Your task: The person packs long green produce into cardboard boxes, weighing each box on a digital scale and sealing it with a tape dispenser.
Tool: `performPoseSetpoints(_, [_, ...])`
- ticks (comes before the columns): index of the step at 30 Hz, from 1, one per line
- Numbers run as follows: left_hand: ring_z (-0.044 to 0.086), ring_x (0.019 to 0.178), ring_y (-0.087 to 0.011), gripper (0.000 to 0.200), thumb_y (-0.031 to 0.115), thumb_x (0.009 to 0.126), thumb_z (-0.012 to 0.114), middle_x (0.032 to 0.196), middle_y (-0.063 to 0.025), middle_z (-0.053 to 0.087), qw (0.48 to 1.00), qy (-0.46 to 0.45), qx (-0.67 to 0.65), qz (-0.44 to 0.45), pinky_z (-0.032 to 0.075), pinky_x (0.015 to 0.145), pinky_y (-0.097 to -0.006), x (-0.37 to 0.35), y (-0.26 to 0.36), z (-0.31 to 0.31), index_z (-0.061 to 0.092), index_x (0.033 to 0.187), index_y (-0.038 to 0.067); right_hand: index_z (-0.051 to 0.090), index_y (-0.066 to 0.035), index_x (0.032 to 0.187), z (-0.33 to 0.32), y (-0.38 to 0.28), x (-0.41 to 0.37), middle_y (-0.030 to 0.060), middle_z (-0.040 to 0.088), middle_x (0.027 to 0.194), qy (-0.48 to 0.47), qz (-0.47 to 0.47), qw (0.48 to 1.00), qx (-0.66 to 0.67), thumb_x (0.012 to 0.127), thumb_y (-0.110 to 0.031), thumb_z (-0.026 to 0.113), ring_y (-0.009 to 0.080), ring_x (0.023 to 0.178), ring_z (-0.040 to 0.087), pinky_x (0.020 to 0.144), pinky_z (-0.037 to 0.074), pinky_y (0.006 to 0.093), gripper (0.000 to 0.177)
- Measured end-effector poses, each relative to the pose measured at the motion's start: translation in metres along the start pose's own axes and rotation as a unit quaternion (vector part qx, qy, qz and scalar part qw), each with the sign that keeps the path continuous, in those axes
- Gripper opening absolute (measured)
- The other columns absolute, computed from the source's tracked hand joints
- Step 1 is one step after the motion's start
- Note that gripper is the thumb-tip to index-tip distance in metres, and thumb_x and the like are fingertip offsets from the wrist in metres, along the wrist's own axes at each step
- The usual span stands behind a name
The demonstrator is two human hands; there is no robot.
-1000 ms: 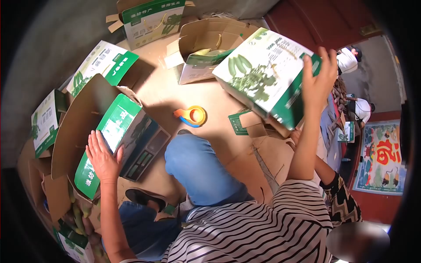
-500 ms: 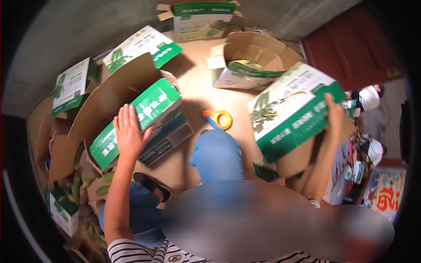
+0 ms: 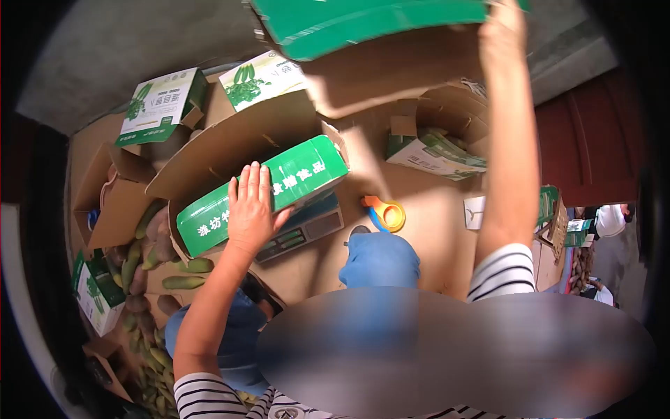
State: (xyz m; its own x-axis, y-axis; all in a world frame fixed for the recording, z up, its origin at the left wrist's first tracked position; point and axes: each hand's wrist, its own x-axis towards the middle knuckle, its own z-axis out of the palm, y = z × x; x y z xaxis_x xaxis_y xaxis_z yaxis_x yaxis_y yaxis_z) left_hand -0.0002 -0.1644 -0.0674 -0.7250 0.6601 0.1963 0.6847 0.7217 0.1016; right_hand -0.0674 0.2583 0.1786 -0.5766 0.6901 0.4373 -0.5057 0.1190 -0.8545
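Observation:
My left hand (image 3: 252, 209) lies flat, fingers stretched, on the green side of a cardboard box (image 3: 300, 167) with white lettering. That box stands on the floor before me, its brown flap sticking up behind. High at the top of the view, my right hand (image 3: 504, 31) grips the edge of a second cardboard box (image 3: 377, 28), blurred and partly out of frame, with its green face showing. Between the boxes, near my knee, lies an orange, yellow and blue tool (image 3: 386, 214) that looks like a tape dispenser.
Printed boxes (image 3: 157, 108) stand along the wall. An open box (image 3: 436, 150) sits at the back right. Long green vegetables (image 3: 185, 281) and brownish roots (image 3: 164, 244) are heaped at left. A dark red door (image 3: 583, 133) and people (image 3: 613, 220) are at the right.
My right hand has lifted its box from the right side up to the top of the view and turned it. My left hand stays on the other box. The view has shifted.

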Motion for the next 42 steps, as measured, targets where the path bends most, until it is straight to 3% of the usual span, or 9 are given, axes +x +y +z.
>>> performPoseSetpoints(4, [0.033,0.135,-0.0338,0.091,0.048,0.074,0.070,0.144,-0.0207,0.037,1.000,-0.008,-0.003,-0.005,0.022,0.112,-0.0491,0.001,-0.001,0.001,0.035,0.140,-0.004,0.066,-0.013,0.094,0.055,0.169,0.024,0.0047,0.058,0.070,0.031,0.183,0.980,0.068,0.091,-0.038,0.059,0.0208,0.066,0.056,0.060,0.048,0.0402,0.026])
performPoseSetpoints(7, [0.033,0.135,-0.0337,0.091,0.049,0.074,0.070,0.144,-0.0206,0.038,1.000,-0.003,-0.008,-0.002,0.022,0.112,-0.0492,0.001,-0.001,-0.001,0.035,0.140,-0.004,0.060,-0.004,0.104,0.032,0.302,0.012,0.0098,0.068,0.096,-0.041,0.375,0.921,0.093,0.094,-0.021,0.057,0.0205,0.079,0.066,0.066,0.055,0.0325,0.020])
performPoseSetpoints(12, [0.033,0.135,-0.0333,0.090,0.049,0.075,0.069,0.145,-0.0196,0.036,1.000,-0.009,-0.010,-0.009,0.022,0.112,-0.0484,0.001,-0.001,-0.001,0.035,0.140,-0.002,0.061,0.002,0.104,0.053,0.203,-0.123,0.0137,0.069,0.092,-0.067,0.413,0.907,0.036,0.090,-0.010,0.057,0.0212,0.080,0.069,0.068,0.055,0.0302,0.019])
performPoseSetpoints(15, [0.034,0.135,-0.0327,0.090,0.049,0.075,0.069,0.145,-0.0191,0.037,1.000,0.005,-0.004,-0.002,0.023,0.112,-0.0482,0.000,-0.002,0.001,0.035,0.140,-0.002,0.061,0.004,0.104,0.035,0.160,-0.167,0.0130,0.070,0.092,-0.141,0.247,0.958,-0.044,0.092,-0.011,0.052,0.0184,0.077,0.068,0.070,0.054,0.0267,0.021])
performPoseSetpoints(17, [0.034,0.135,-0.0326,0.090,0.051,0.076,0.068,0.145,-0.0191,0.037,1.000,0.007,0.003,-0.003,0.023,0.111,-0.0480,0.001,-0.002,0.002,0.035,0.140,-0.002,0.062,0.001,0.100,0.028,0.141,-0.210,0.0112,0.070,0.088,-0.228,-0.016,0.962,-0.152,0.093,-0.010,0.051,0.0177,0.075,0.068,0.070,0.054,0.0271,0.017])
performPoseSetpoints(19, [0.034,0.135,-0.0326,0.090,0.052,0.076,0.068,0.145,-0.0191,0.037,1.000,0.011,0.013,0.001,0.024,0.111,-0.0480,0.000,-0.002,0.003,0.035,0.140,-0.002,0.065,-0.004,0.101,0.019,0.121,-0.249,0.0089,0.068,0.093,-0.402,-0.326,0.787,-0.336,0.084,-0.019,0.062,0.0223,0.089,0.067,0.082,0.052,0.0348,0.022])
performPoseSetpoints(23, [0.035,0.134,-0.0329,0.089,0.053,0.077,0.067,0.144,-0.0198,0.038,0.999,0.031,0.017,0.003,0.024,0.111,-0.0486,-0.001,-0.001,0.005,0.037,0.139,-0.003,0.051,-0.003,0.128,0.005,0.155,-0.313,0.0146,0.050,0.134,-0.503,-0.355,0.672,-0.412,0.076,-0.041,0.068,0.0306,0.128,0.044,0.107,0.034,0.0429,0.067])
performPoseSetpoints(33, [0.028,0.139,-0.0339,0.087,0.049,0.080,0.066,0.148,-0.0209,0.032,0.999,0.005,0.035,-0.003,0.018,0.113,-0.0475,-0.037,-0.033,-0.008,0.033,0.142,-0.001,0.051,-0.006,0.130,-0.057,0.152,-0.277,0.0123,0.052,0.133,-0.379,-0.354,0.673,-0.527,0.078,-0.034,0.070,0.0295,0.124,0.047,0.105,0.037,0.0417,0.061])
performPoseSetpoints(42, [0.041,0.128,-0.0333,0.096,0.053,0.070,0.074,0.133,-0.0177,0.046,0.995,0.044,0.028,-0.080,0.026,0.108,-0.0502,-0.023,-0.041,-0.052,0.034,0.143,0.005,0.063,-0.006,0.099,-0.053,0.127,-0.310,0.0085,0.060,0.094,-0.283,-0.056,0.861,-0.418,0.083,-0.017,0.069,0.0223,0.077,0.065,0.070,0.053,0.0332,0.020])
